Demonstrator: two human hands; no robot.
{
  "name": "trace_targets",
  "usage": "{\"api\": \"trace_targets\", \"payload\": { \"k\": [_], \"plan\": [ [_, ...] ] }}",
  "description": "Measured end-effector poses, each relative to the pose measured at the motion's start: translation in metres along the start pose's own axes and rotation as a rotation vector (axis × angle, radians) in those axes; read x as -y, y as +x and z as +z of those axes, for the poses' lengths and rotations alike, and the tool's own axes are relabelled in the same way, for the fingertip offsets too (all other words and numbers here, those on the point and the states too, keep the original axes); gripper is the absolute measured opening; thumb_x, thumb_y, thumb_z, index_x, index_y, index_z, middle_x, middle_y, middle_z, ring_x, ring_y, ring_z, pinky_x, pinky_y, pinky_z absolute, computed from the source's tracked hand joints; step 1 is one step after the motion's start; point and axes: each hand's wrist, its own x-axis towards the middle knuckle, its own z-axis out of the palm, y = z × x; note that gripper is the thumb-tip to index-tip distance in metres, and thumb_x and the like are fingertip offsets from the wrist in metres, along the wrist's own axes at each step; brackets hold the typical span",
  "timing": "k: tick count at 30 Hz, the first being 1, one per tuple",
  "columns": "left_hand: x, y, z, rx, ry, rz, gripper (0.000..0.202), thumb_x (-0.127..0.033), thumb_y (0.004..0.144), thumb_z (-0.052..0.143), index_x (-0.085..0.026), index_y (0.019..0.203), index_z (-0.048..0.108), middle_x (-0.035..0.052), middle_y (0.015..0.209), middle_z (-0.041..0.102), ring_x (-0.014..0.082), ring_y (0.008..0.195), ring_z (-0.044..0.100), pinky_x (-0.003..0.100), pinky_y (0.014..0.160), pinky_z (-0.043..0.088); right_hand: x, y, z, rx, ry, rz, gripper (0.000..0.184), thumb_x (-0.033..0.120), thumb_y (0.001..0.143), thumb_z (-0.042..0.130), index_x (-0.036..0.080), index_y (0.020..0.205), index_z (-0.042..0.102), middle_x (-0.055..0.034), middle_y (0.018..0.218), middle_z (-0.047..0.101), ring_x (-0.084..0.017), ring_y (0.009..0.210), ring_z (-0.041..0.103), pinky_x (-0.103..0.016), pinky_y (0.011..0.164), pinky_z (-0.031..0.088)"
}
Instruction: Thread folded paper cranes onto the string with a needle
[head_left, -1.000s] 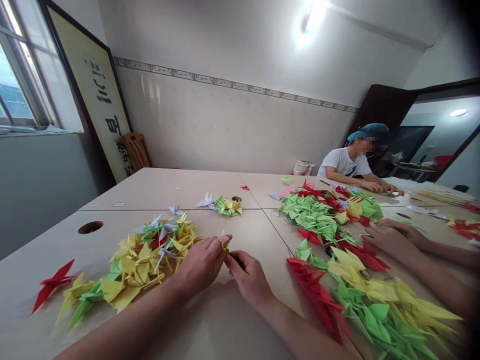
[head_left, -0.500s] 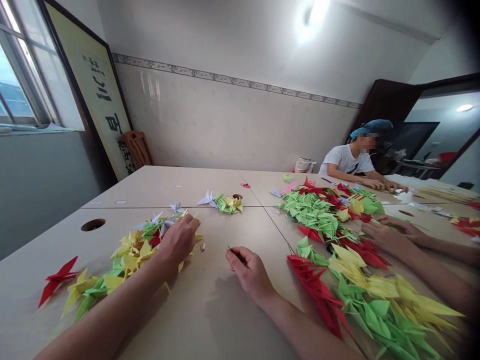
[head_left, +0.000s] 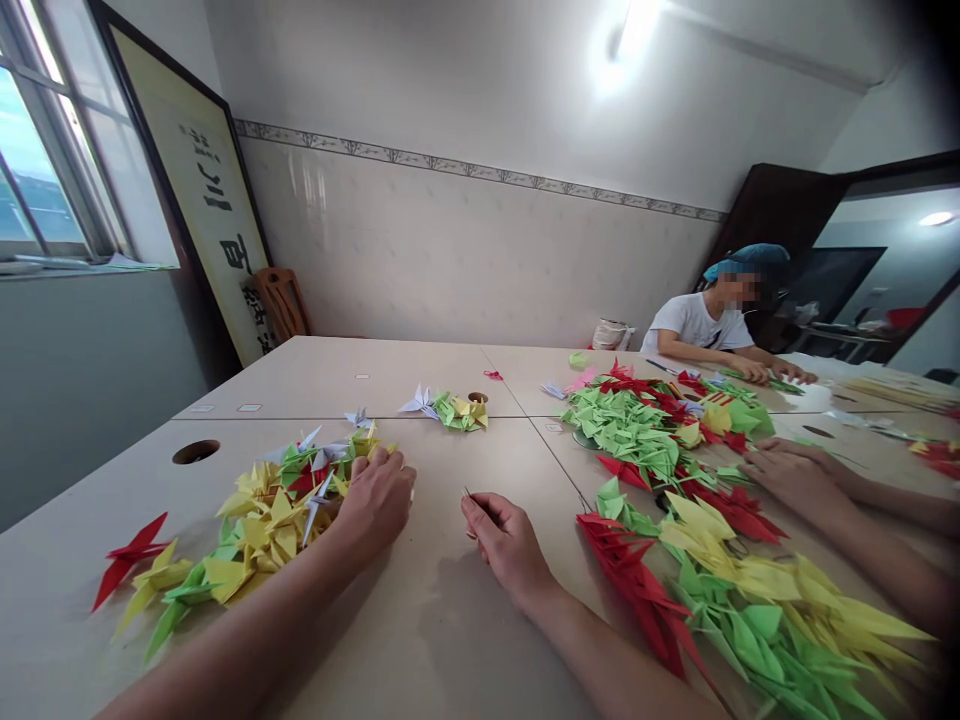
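Observation:
My left hand point(head_left: 379, 498) reaches down at the right edge of a pile of folded paper cranes point(head_left: 281, 525) in yellow, green, red and pale blue. Its fingers are curled together against the table; whatever lies under them is hidden. To its right, my right hand point(head_left: 510, 540) is closed, thumb against forefinger, on a thin needle point(head_left: 466, 492) whose tip points up. A red paper crane point(head_left: 131, 558) sits apart at the far left. Behind my hands lies a short row of pale blue, green and yellow cranes point(head_left: 459, 411).
A large heap of green and red folded paper point(head_left: 622, 425) covers the right of the table, with strung-looking red, green and yellow cranes point(head_left: 757, 600) nearer me. Another person's hands point(head_left: 795, 470) work beside it. A person point(head_left: 694, 315) sits at the far right. A cable hole point(head_left: 196, 452) opens at left.
My left hand has moved slightly right and down, off the cranes and over the spot where a small red-and-white piece lay. My right hand stays nearly still with the needle.

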Motion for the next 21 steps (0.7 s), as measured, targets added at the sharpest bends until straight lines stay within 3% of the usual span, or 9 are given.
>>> {"api": "trace_targets", "payload": {
  "k": [4, 8, 11, 15, 21],
  "plan": [
    [0.006, -0.004, 0.005, -0.012, 0.0, -0.053, 0.016, -0.013, 0.073, 0.046, -0.016, 0.069, 0.061, 0.0124, 0.088, 0.054, 0.0309, 0.099, 0.043, 0.042, 0.075, 0.033, 0.002, 0.0, 0.001, -0.019, 0.045, 0.014, 0.032, 0.045, 0.074, 0.057, 0.014, 0.075, 0.061, 0.0022, 0.058, 0.049, -0.006, 0.04, 0.036, -0.018, 0.037, 0.027],
    [-0.002, 0.007, 0.002, -0.075, -0.086, -0.036, 0.021, -0.013, 0.075, 0.044, -0.018, 0.081, 0.063, 0.0133, 0.104, 0.052, 0.0317, 0.112, 0.035, 0.044, 0.084, 0.032, 0.002, 0.002, 0.002, -0.08, 0.119, 0.048, 0.035, 0.048, 0.072, 0.057, 0.013, 0.076, 0.06, 0.0026, 0.057, 0.049, -0.006, 0.039, 0.035, -0.018, 0.037, 0.027],
    [-0.019, 0.035, 0.009, 0.012, -0.292, -0.018, 0.029, -0.017, 0.08, 0.04, -0.018, 0.101, 0.06, 0.0124, 0.107, 0.053, 0.0264, 0.104, 0.044, 0.041, 0.086, 0.034, 0.001, 0.004, 0.002, -0.142, 0.186, 0.086, 0.035, 0.049, 0.073, 0.055, 0.014, 0.075, 0.058, 0.0034, 0.056, 0.047, -0.005, 0.038, 0.033, -0.017, 0.035, 0.023],
    [-0.044, 0.085, 0.035, 0.098, -0.4, -0.006, 0.037, -0.024, 0.079, 0.045, -0.017, 0.113, 0.054, 0.0123, 0.112, 0.053, 0.024, 0.107, 0.045, 0.035, 0.091, 0.033, 0.002, 0.008, 0.001, -0.211, 0.261, 0.115, 0.034, 0.049, 0.072, 0.054, 0.015, 0.076, 0.056, 0.004, 0.058, 0.047, -0.004, 0.038, 0.033, -0.017, 0.034, 0.021],
    [-0.065, 0.132, 0.066, 0.086, -0.508, -0.204, 0.037, -0.034, 0.079, 0.044, -0.012, 0.107, 0.054, 0.0195, 0.115, 0.05, 0.034, 0.111, 0.04, 0.048, 0.088, 0.031, 0.003, 0.01, -0.001, -0.226, 0.312, 0.131, 0.035, 0.051, 0.07, 0.055, 0.016, 0.071, 0.054, 0.0047, 0.056, 0.046, -0.005, 0.036, 0.033, -0.018, 0.032, 0.02]
  ]
}}
